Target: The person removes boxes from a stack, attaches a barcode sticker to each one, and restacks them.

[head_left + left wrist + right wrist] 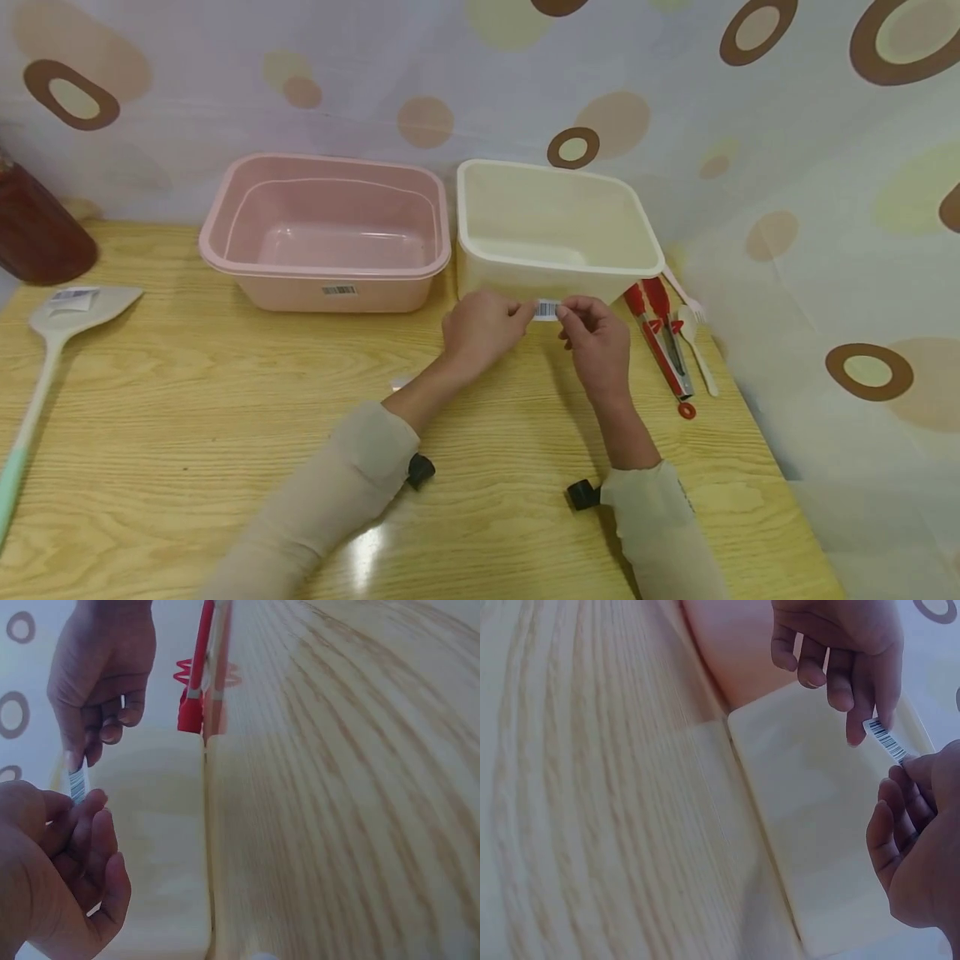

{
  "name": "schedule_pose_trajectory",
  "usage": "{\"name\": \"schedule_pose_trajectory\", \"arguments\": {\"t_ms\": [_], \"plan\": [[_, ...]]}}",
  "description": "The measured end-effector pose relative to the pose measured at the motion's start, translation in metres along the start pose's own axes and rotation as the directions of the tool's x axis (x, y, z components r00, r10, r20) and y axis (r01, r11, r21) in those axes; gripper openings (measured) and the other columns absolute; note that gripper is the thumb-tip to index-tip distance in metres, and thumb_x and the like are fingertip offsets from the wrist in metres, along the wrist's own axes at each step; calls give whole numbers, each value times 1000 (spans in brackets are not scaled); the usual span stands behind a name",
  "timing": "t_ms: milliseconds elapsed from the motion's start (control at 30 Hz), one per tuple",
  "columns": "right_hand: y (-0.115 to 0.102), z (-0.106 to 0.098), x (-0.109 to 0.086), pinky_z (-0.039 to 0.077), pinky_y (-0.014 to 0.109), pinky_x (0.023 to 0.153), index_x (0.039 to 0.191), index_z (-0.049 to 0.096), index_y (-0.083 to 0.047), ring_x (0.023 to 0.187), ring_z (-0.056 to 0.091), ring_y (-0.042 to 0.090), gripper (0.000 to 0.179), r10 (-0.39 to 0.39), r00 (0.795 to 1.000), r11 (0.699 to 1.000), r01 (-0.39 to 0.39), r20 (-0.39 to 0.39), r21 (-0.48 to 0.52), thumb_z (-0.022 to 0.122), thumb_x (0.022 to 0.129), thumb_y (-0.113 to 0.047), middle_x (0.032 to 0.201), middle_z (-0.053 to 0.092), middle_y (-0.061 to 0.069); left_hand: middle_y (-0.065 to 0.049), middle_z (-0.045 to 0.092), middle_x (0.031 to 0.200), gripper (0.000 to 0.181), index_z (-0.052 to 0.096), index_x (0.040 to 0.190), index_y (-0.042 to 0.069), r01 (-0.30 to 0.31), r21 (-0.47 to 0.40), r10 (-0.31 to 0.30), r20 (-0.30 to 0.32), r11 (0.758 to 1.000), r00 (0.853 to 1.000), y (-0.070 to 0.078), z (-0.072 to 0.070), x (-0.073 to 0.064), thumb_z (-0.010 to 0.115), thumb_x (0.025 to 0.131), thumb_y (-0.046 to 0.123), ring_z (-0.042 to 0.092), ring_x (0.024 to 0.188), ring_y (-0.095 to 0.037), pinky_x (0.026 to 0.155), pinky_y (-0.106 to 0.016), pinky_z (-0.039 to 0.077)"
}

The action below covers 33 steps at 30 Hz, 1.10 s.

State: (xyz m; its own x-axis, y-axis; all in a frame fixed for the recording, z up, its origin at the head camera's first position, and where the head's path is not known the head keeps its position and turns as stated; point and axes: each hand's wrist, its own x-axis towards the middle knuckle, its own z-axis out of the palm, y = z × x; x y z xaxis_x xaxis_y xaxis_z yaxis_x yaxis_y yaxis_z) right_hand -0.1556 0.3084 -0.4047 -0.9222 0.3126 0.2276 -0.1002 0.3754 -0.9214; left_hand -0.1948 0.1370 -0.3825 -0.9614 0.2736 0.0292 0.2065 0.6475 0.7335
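A small white barcode sticker (547, 310) is stretched between both hands, just in front of the cream plastic bin (555, 279). My left hand (486, 332) pinches its left end between thumb and forefinger. At the other end my right hand (600, 346) pinches it the same way. The right wrist view shows the black bars of the sticker (886, 741) between the two sets of fingertips. In the left wrist view the sticker (78, 784) appears nearly edge-on against the bin. Whether it touches the bin wall I cannot tell.
Left of the cream bin stands a pink basin (337, 292) with a barcode label. Red-handled tongs (663, 342), a cream spoon (696, 350) and a pale fork (684, 293) lie at right. A spatula (56, 333) and a dark red container (41, 225) occupy the left.
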Motion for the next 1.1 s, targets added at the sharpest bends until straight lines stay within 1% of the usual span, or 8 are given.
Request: {"name": "schedule_pose_trajectory", "arguments": {"t_ms": [100, 300, 500, 600, 700, 867, 1000, 1100], "plan": [[2, -1, 2, 50, 18, 57, 105, 69, -2, 67, 60, 10, 22, 10, 1000, 1000, -10, -16, -1, 69, 98, -23, 85, 67, -9, 9, 43, 46, 62, 54, 48, 23, -3, 26, 4, -24, 1000, 1000, 2, 1, 2, 53, 99, 58, 41, 46, -11, 53, -33, 35], [7, -1, 6, 50, 18, 58, 105, 69, -4, 68, 60, 9, 24, 36, 999, 999, -36, -38, 6, 69, 98, -27, 90, 69, 1, 8, 43, 47, 59, 57, 49, 24, 34, 9, -33, -44, 999, 998, 3, 3, 7, 56, 98, 57, 46, 51, -14, 56, -35, 39], [12, 0, 10, 50, 17, 58, 105, 69, -4, 68, 61, 7, 24, 48, 996, 999, -46, -73, 18, 68, 98, -27, 88, 68, -2, 9, 42, 46, 58, 55, 48, 24, 68, -34, -70, -47, 997, 996, 3, 9, 13, 59, 97, 53, 44, 49, -13, 54, -35, 39], [13, 1, 11, 49, 17, 57, 104, 69, -5, 68, 60, 8, 23, 46, 995, 999, -44, -84, 24, 68, 98, -27, 90, 68, 6, 9, 43, 46, 59, 55, 48, 23, 88, -48, -90, -35, 995, 995, 5, 12, 14, 57, 97, 55, 44, 47, -12, 54, -35, 39], [15, 1, 13, 49, 17, 57, 103, 70, -7, 68, 60, 9, 22, 49, 995, 998, -46, -92, 30, 68, 98, -29, 93, 68, 14, 10, 50, 47, 56, 64, 53, 25, 116, -67, -118, -24, 991, 993, 7, 14, 16, 55, 98, 57, 48, 49, -13, 56, -35, 41], [17, 1, 16, 50, 17, 58, 104, 71, -5, 67, 60, 8, 26, 68, 991, 997, -63, -114, 50, 69, 98, -30, 91, 69, 11, 15, 68, 63, 42, 80, 75, 35, 137, -96, -138, 4, 986, 990, 13, 20, 17, 54, 99, 58, 57, 59, -12, 64, -37, 44], [16, 3, 16, 49, 17, 57, 106, 71, -1, 66, 60, 9, 28, 92, 987, 993, -82, -130, 82, 70, 97, -28, 85, 69, 6, 14, 63, 58, 49, 74, 63, 28, 113, -97, -114, -15, 989, 993, 15, 24, 13, 54, 99, 54, 56, 58, -13, 63, -37, 44], [14, 3, 15, 49, 17, 57, 106, 71, -1, 66, 60, 11, 28, 108, 984, 991, -96, -138, 94, 70, 97, -28, 83, 69, 2, 10, 56, 52, 46, 74, 64, 26, 89, -162, -94, -24, 983, 995, 17, 25, 10, 57, 99, 50, 51, 54, -13, 58, -36, 41]]}}
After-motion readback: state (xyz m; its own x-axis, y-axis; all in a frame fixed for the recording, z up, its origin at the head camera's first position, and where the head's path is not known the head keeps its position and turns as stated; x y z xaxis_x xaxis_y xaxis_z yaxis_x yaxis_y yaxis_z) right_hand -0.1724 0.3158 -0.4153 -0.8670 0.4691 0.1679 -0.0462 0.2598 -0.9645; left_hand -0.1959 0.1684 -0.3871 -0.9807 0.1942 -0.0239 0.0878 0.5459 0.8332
